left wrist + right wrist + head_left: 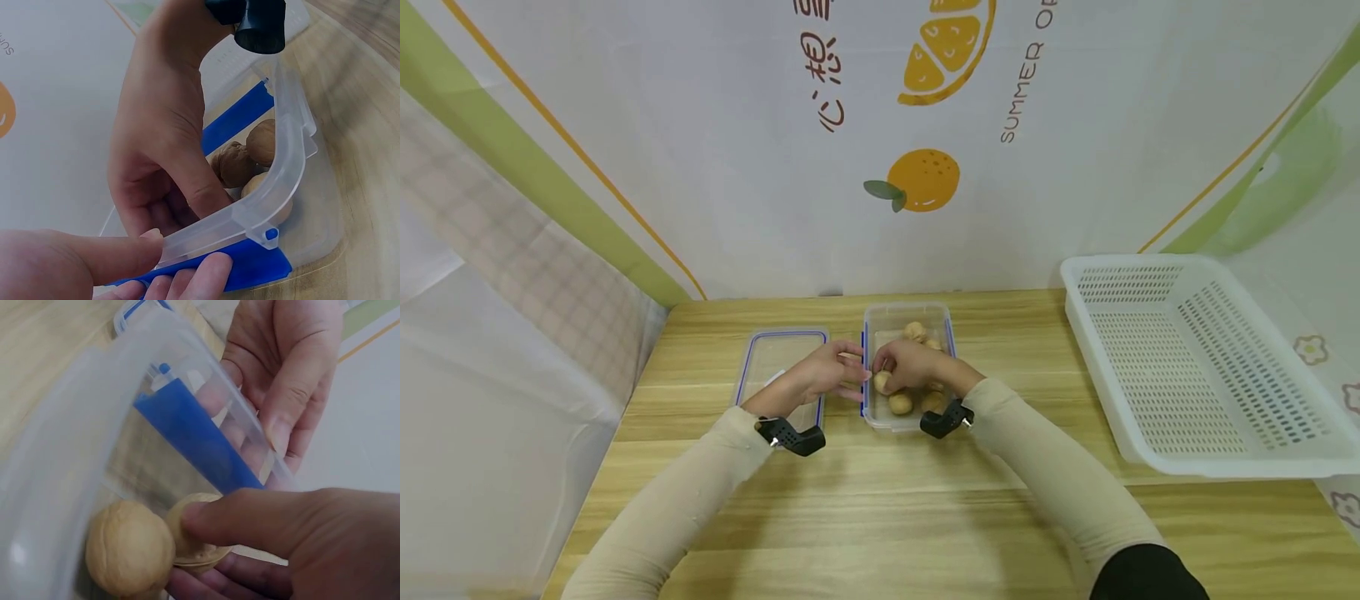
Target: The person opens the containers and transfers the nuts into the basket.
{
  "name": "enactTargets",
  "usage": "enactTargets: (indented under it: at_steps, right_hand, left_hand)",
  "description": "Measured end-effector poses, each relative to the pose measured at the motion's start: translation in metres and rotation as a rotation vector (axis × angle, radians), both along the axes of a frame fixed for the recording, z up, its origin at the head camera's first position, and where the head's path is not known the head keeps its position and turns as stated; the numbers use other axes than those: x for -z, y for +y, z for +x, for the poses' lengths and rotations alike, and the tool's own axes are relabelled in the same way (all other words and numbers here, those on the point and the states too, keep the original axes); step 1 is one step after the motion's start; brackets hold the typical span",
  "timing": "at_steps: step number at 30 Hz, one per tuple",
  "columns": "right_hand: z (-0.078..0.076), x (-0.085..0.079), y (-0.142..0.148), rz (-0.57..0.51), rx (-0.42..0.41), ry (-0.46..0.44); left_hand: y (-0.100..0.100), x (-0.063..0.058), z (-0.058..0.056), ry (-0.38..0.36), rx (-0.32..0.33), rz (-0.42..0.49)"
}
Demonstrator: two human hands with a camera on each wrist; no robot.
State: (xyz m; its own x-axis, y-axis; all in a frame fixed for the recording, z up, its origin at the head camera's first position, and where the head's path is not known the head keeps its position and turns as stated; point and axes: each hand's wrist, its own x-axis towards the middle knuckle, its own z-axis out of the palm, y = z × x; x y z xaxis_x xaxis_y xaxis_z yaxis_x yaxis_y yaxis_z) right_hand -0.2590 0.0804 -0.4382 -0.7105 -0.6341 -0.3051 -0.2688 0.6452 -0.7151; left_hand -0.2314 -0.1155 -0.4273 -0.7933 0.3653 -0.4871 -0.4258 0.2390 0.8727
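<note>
A clear plastic food container (887, 318) with blue side latches holds several walnuts (901, 404). My left hand (827, 371) grips its left wall. In the left wrist view the thumb lies on the rim, and the fingers press the blue latch (256, 270) from outside. Inside the container, my right hand (913, 364) reaches down among the walnuts. It pinches one walnut (181, 537) between thumb and fingers, as the right wrist view shows. Beside that lies another walnut (130, 549). The right hand and wrist cover part of the container's contents in the head view.
Left of the container, a clear lid (760, 367) with a blue seal lies on the wooden table (880, 517), partly under my left hand. A large white perforated basket (1157, 367) stands at the right. A printed cloth (737, 208) hangs behind the table.
</note>
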Motion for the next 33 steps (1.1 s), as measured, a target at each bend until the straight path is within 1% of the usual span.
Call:
enactTargets:
  at_steps: [5,8,12,17,21,28,33]
  right_hand:
    - [-0.002,-0.005,0.007,-0.018,-0.014,0.006]
    - [-0.004,-0.01,0.014,-0.083,0.003,-0.016]
    - [-0.008,-0.019,0.027,-0.207,0.039,-0.045]
    - [-0.01,-0.03,0.038,-0.294,0.059,-0.027]
    - [-0.01,-0.035,0.046,-0.348,0.071,-0.013]
    - [-0.012,-0.047,0.062,-0.377,0.078,-0.015]
    - [-0.013,-0.057,0.074,-0.377,0.072,0.021]
  left_hand:
    - [0.0,0.002,-0.001,-0.004,-0.006,0.001]
    - [0.0,0.003,-0.001,-0.002,-0.007,-0.005]
    - [0.001,0.003,-0.001,0.001,-0.003,-0.003]
    - [0.001,0.002,0.0,-0.003,-0.01,-0.003]
    - [0.0,0.003,-0.001,0.0,-0.005,-0.004]
    - [0.001,0.004,-0.002,-0.008,-0.004,-0.007]
    - [0.002,0.003,-0.002,-0.003,-0.008,-0.009]
